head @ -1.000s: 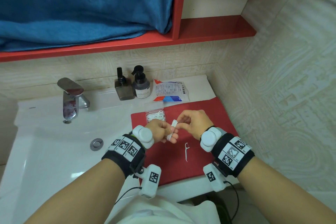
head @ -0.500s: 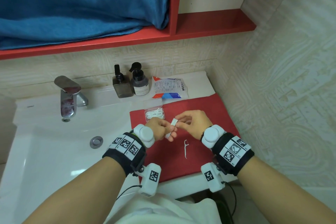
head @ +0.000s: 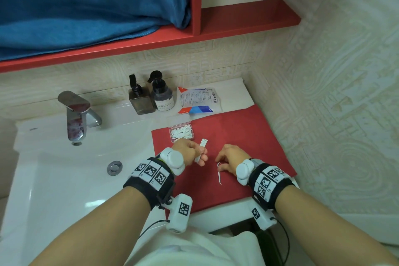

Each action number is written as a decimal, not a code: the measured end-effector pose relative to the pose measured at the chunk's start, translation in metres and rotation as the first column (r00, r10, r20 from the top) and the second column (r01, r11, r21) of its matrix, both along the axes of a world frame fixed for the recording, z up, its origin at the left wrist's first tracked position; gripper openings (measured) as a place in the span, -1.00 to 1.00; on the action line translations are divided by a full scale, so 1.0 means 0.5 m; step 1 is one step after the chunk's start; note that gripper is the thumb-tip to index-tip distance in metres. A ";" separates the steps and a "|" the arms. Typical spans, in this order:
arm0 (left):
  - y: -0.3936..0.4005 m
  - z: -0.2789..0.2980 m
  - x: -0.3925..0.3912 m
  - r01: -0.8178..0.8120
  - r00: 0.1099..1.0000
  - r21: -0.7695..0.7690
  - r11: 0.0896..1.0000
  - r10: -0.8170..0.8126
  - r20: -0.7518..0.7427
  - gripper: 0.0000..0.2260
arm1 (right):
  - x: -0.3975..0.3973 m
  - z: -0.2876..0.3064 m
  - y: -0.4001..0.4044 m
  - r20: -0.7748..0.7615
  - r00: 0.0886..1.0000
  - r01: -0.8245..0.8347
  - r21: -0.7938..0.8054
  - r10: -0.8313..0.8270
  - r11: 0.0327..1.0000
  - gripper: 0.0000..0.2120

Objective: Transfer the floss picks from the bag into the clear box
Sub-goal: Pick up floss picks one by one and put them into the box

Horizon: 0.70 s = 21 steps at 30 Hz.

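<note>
While gripping a bundle of floss picks (head: 200,150) in left hand (head: 189,153), hovers beside clear box (head: 181,134). Right hand (head: 230,160), fingers curled, pinching a single pick (head: 219,174) on red mat (head: 237,136).

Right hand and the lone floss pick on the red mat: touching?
Touching. Head view: right hand fingertips meet the floss pick's head on the red mat.

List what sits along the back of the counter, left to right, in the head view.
Chrome faucet → square brown pump bottle → round dark pump bottle with white label → printed floss pick bag.
</note>
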<state>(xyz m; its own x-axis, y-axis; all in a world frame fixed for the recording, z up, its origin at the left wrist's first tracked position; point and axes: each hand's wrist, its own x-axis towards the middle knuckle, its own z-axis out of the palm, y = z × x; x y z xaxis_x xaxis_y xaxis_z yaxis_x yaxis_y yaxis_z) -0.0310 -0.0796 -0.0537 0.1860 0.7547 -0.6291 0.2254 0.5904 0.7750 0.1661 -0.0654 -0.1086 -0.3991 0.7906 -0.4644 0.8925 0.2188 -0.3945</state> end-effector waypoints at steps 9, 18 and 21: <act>0.019 -0.026 -0.028 -0.059 0.998 -0.015 0.998 0.059 0.009 -0.85 | -0.024 0.001 0.036 0.008 1.000 0.000 -0.113 0.001 0.994 -0.79; 0.034 -0.066 -0.052 -0.157 0.988 -0.030 0.987 0.157 -0.011 -0.84 | -0.068 0.095 0.104 -0.315 0.949 -0.034 -0.103 0.000 0.994 -0.86; 0.029 -0.081 -0.061 -0.069 0.998 -0.010 0.998 0.069 -0.003 -0.84 | -0.090 0.102 0.115 -0.346 0.938 -0.038 -0.102 0.000 0.994 -0.84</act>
